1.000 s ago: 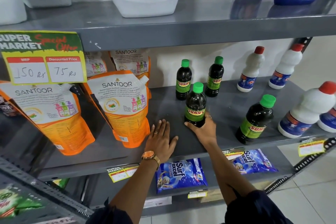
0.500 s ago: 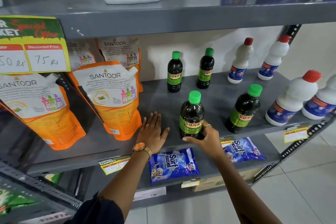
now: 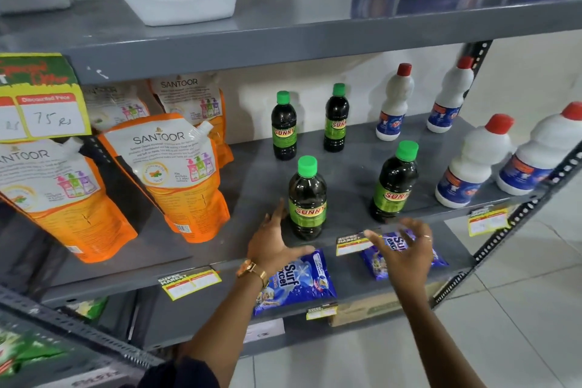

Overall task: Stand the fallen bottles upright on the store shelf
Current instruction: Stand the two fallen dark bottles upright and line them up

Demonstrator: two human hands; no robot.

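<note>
Several dark Sunny bottles with green caps stand upright on the grey middle shelf [image 3: 252, 186]. The nearest one [image 3: 307, 198] stands close to the shelf's front edge, a second [image 3: 393, 183] to its right, and two more [image 3: 284, 126] [image 3: 336, 118] at the back. My left hand [image 3: 274, 242] hovers open just left of the nearest bottle, fingertips near its base. Lower right, my right hand [image 3: 406, 249] is open, apart from the bottle and in front of the shelf edge.
Orange Santoor pouches [image 3: 176, 179] lean at the left. White bottles with red caps [image 3: 472, 164] stand at the right. Blue Surf Excel packets [image 3: 293, 283] lie on the lower shelf. Large jugs sit on the top shelf [image 3: 315, 31]. A price sign [image 3: 41, 98] hangs at the upper left.
My right hand has let go of the nearest Sunny bottle and drawn back to the right. My left hand lifted off the shelf. The bottle stands alone.
</note>
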